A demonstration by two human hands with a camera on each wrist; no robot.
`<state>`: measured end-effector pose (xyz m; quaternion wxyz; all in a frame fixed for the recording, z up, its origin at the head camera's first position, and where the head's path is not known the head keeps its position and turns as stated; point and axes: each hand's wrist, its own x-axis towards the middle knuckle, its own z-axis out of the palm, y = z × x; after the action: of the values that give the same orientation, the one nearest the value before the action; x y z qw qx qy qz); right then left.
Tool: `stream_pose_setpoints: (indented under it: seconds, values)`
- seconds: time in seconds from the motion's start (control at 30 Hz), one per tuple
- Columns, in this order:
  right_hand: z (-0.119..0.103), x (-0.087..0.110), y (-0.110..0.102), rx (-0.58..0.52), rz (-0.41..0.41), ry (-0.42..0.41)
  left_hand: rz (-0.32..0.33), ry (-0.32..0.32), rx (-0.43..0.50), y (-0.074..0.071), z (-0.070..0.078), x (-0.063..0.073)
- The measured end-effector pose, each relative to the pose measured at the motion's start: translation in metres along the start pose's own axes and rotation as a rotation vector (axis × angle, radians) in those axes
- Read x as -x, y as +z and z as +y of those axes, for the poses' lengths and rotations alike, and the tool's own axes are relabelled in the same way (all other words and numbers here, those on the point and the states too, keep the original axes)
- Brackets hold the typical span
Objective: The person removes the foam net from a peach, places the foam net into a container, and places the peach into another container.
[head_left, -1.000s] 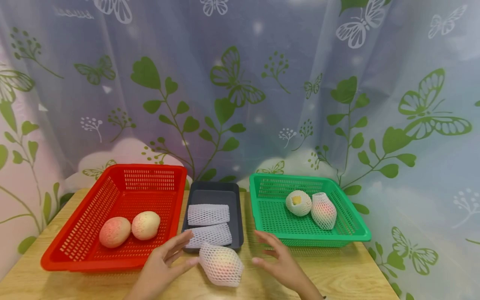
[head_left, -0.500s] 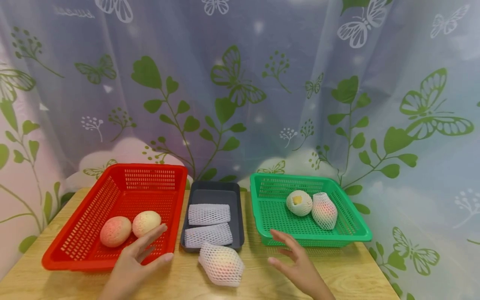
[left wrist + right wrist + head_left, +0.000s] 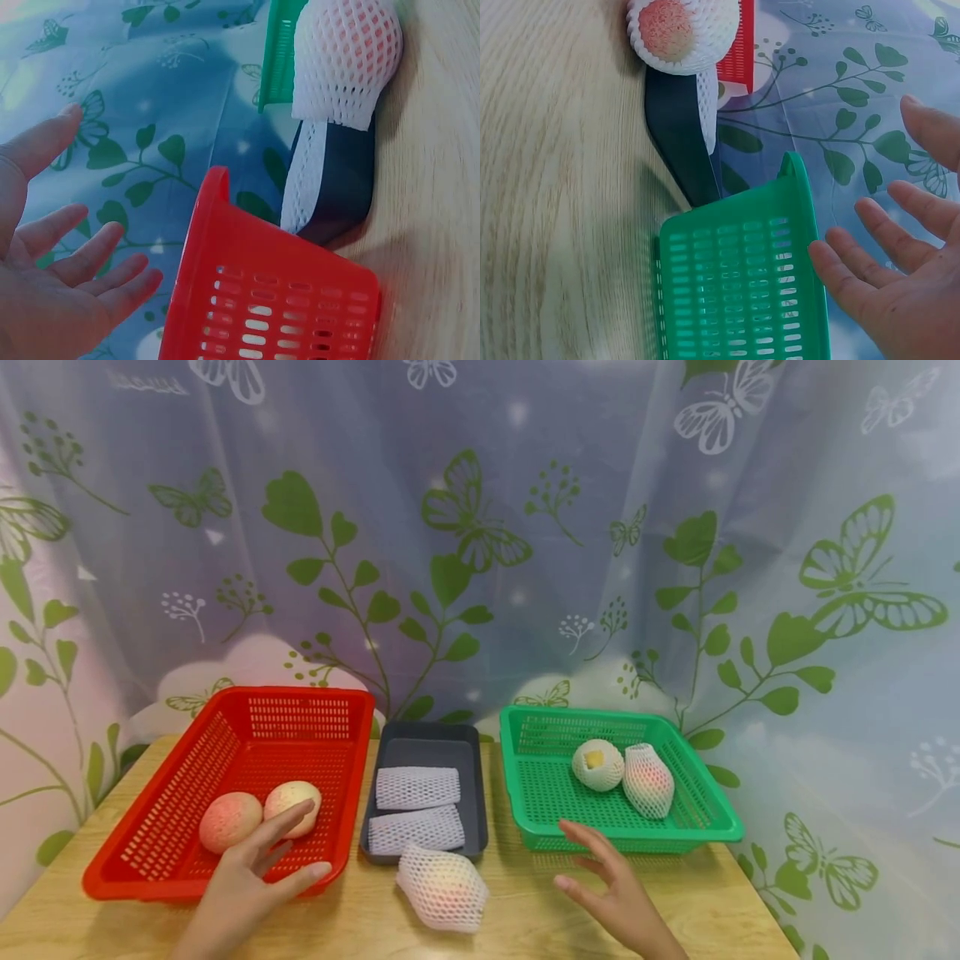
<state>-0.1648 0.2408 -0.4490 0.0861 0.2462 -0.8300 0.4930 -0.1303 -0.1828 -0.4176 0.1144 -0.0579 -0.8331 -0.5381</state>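
A peach in a white foam net (image 3: pixel 444 890) lies on the table, just in front of the dark tray. My left hand (image 3: pixel 251 881) hovers over the front of the red basket (image 3: pixel 142 887), fingers spread and holding nothing. Near it in the basket sit two bare peaches, a pinkish one (image 3: pixel 229 822) and a paler one (image 3: pixel 294 802), partly behind the fingers. My right hand (image 3: pixel 613 887) is in front of the green basket (image 3: pixel 637 842), its fingers loosely extended around nothing. In the right wrist view the netted peach (image 3: pixel 679 34) shows its pink end.
Two flat foam nets, one behind (image 3: pixel 417 787) and one in front (image 3: pixel 417 830), lie in the dark tray (image 3: pixel 427 745) between the baskets. Two netted fruits, a pale one (image 3: pixel 597 766) and a pink one (image 3: pixel 648 781), rest in the green basket. A patterned curtain (image 3: pixel 480 610) hangs behind the table.
My left hand has moved left, away from the netted peach, to the red basket. My right hand has drawn off to the right. The netted peach has stayed put.
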Motion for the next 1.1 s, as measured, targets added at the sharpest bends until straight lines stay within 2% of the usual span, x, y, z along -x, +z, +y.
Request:
stream_pose_setpoints:
  seconds: [0.1, 0.3, 0.53, 0.7, 0.87, 0.97, 1.1]
  values:
    - [0.0, -0.001, 0.001, 0.007, 0.002, -0.015, -0.007, 0.015, 0.008, 0.003, 0.003, -0.002]
    - [-0.002, -0.005, 0.009, 0.002, -0.006, -0.049, -0.016, 0.12, 0.013, 0.016, 0.006, -0.009]
    - [-0.004, -0.01, 0.022, -0.029, -0.048, -0.066, -0.094, 0.082, 0.053, 0.034, 0.01, -0.013]
    - [-0.003, -0.012, 0.031, -0.06, -0.071, -0.073, -0.126, 0.056, 0.099, 0.047, 0.013, -0.014]
    - [-0.001, -0.015, 0.042, -0.073, -0.088, -0.078, -0.166, 0.052, 0.15, 0.06, 0.013, -0.013]
    - [0.001, -0.016, 0.049, -0.086, -0.098, -0.079, -0.185, 0.059, 0.155, 0.068, 0.01, -0.012]
    - [0.003, -0.017, 0.057, -0.106, -0.118, -0.074, -0.195, 0.024, 0.145, 0.079, 0.009, -0.01]
